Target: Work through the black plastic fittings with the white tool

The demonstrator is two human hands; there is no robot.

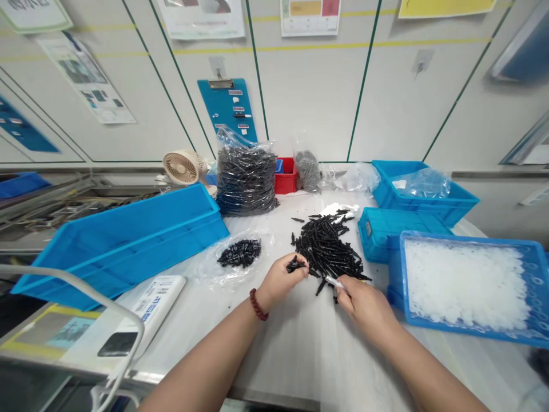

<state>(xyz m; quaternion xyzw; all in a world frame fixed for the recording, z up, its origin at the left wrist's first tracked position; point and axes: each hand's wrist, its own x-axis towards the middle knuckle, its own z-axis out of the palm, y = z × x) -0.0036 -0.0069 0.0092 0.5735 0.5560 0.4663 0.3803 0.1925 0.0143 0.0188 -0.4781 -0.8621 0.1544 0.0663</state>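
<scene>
Left fingers (301,266) grip black fittings (294,264) while right fingers (342,290) pinch what seems a pale tube (332,281).

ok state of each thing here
left hand, pinching black plastic parts
right hand, pinching a slim pale piece
loose black parts, heaped on the table
small clear bag, slack, black parts inside
large clear bag, upright, full of black parts
blue tray, filled with white pieces
</scene>
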